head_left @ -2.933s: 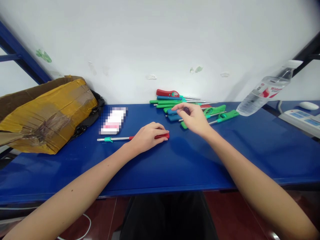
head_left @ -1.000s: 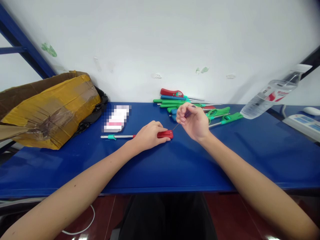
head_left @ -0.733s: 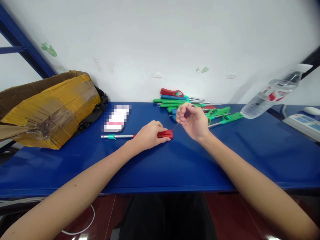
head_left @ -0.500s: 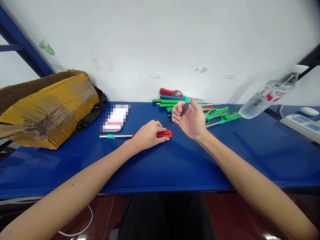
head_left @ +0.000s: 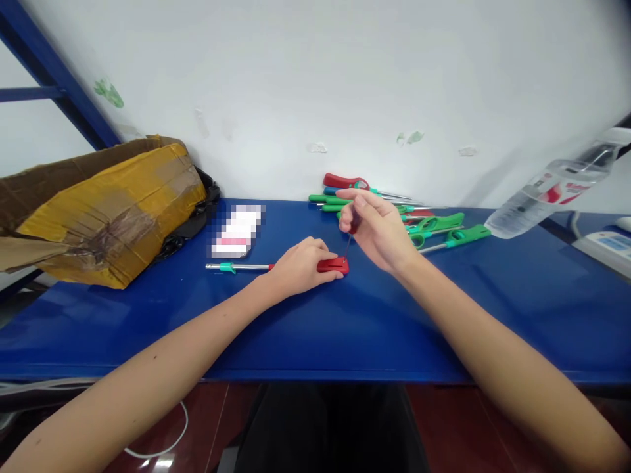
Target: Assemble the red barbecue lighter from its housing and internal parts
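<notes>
Red lighter (head_left: 335, 265): lay flat on the table (head_left: 320, 335), its butt pointing right and its steel tube left, with a green piece near the tube's tip.
Left hand (head_left: 306, 265): was closed over the red lighter's handle, fingers along the far edge and thumb along the near one, seemingly pinning it down; only the butt showed.
Right hand (head_left: 382, 231): was half curled, just above and to the right of the red lighter's butt, the index finger lifted out straight, the rest gripping a thin tool (head_left: 354, 226).
Tool: had its dark handle mostly hidden in the right hand, shaft slanting down to the red lighter's butt; its tip seemed to touch there, though whether it sat in a screw could not be told.
Work at the butt: was judged under way, not finished, since the tip was at the butt; the casing looked whole, and no part could be seen taken off.
Other lighters (head_left: 448, 221): lay heaped beyond the red lighter and to its right, partly behind the right hand; neither hand held any. Whether any had been worked on could not be told.
Bottle (head_left: 547, 187): was well to the right of the red lighter.
</notes>
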{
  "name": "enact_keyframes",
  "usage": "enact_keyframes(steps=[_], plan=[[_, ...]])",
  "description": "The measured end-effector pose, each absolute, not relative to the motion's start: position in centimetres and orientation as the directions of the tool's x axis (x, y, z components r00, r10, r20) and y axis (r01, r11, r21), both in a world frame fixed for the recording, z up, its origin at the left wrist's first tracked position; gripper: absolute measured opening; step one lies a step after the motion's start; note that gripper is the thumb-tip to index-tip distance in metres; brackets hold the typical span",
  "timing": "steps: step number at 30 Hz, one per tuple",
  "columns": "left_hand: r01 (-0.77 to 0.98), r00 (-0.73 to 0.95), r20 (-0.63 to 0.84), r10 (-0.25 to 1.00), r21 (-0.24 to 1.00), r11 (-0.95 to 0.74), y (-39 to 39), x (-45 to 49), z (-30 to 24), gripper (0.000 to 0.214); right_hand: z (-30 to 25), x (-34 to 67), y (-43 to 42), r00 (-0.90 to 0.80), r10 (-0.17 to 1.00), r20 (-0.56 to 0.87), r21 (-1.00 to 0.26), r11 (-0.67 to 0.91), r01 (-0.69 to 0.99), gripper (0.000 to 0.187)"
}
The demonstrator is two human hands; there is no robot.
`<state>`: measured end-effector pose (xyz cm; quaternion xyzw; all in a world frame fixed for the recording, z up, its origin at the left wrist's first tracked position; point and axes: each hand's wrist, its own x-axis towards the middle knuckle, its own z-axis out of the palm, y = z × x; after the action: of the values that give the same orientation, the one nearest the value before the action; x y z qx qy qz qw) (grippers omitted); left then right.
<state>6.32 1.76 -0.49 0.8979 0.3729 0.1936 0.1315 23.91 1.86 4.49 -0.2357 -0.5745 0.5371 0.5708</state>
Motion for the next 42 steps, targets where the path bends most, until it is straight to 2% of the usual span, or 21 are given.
enact_keyframes(steps=[5, 10, 14, 17, 20, 24, 27, 32, 35, 39, 42], plan=[[0.622, 0.651, 0.245, 0.718, 0.371, -0.690, 1.7, 6.2, -0.6, 0.033, 4.7, 23.9, 1.8, -0.218, 0.920, 0.327, -0.894, 0.226, -0.388, 0.027], [0.638, 0.641, 0.272, 0.717, 0.331, -0.696, 1.9, 6.7, -0.9, 0.035, 4.5, 24.1, 2.0, -0.170, 0.919, 0.356, -0.893, 0.281, -0.353, 0.027], [0.655, 0.635, 0.271, 0.723, 0.308, -0.690, 2.0, 7.4, -0.9, 0.035, 4.4, 24.3, 2.3, -0.124, 0.929, 0.350, -0.867, 0.270, -0.419, 0.031], [0.670, 0.625, 0.261, 0.736, 0.304, -0.677, 1.9, 7.8, -0.8, 0.036, 4.6, 24.6, 2.6, -0.164, 0.929, 0.332, -0.863, 0.229, -0.450, 0.025], [0.680, 0.617, 0.264, 0.741, 0.295, -0.671, 1.8, 7.9, -0.9, 0.036, 4.7, 24.9, 2.8, -0.204, 0.925, 0.319, -0.869, 0.200, -0.452, 0.029], [0.679, 0.626, 0.266, 0.733, 0.276, -0.680, 1.8, 7.9, -0.9, 0.036, 4.4, 25.3, 2.7, -0.139, 0.933, 0.331, -0.885, 0.255, -0.390, 0.022], [0.679, 0.629, 0.262, 0.732, 0.272, -0.682, 1.8, 7.8, -0.8, 0.037, 4.1, 25.3, 2.6, -0.063, 0.934, 0.351, -0.873, 0.303, -0.382, 0.028], [0.677, 0.632, 0.266, 0.727, 0.266, -0.686, 1.9, 7.9, -0.9, 0.037, 4.3, 24.9, 2.6, -0.135, 0.932, 0.336, -0.867, 0.250, -0.431, 0.029], [0.683, 0.629, 0.265, 0.731, 0.260, -0.682, 1.8, 7.9, -0.9, 0.037, 4.6, 24.9, 2.6, -0.167, 0.940, 0.296, -0.886, 0.205, -0.416, 0.038], [0.679, 0.639, 0.262, 0.723, 0.249, -0.690, 1.8, 7.9, -0.8, 0.038, 4.4, 24.9, 2.6, -0.122, 0.935, 0.334, -0.885, 0.267, -0.381, 0.028], [0.681, 0.640, 0.261, 0.723, 0.244, -0.691, 1.7, 7.9, -0.7, 0.038, 4.3, 24.6, 2.5, -0.097, 0.937, 0.336, -0.880, 0.276, -0.386, 0.029]])
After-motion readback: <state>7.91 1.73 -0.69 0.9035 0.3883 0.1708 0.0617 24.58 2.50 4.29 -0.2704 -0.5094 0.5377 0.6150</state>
